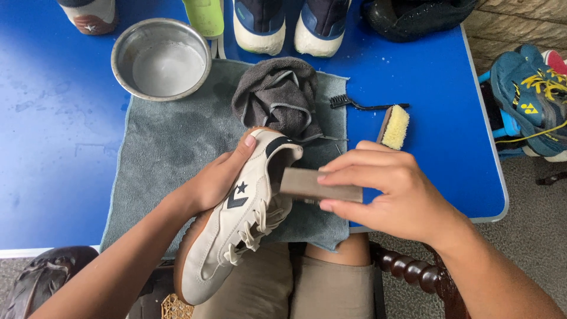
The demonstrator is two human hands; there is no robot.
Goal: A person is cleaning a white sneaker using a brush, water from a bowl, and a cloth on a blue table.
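Head view: left hand point(221, 177) grips white sneaker point(236, 227); right hand point(393, 192) pinches grey block point(319, 186) against it.

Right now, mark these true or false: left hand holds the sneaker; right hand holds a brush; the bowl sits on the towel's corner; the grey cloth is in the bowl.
1. The left hand holds the sneaker. True.
2. The right hand holds a brush. False: it holds a grey block; the brush lies on the table.
3. The bowl sits on the towel's corner. True.
4. The grey cloth is in the bowl. False: it lies bunched on the towel.
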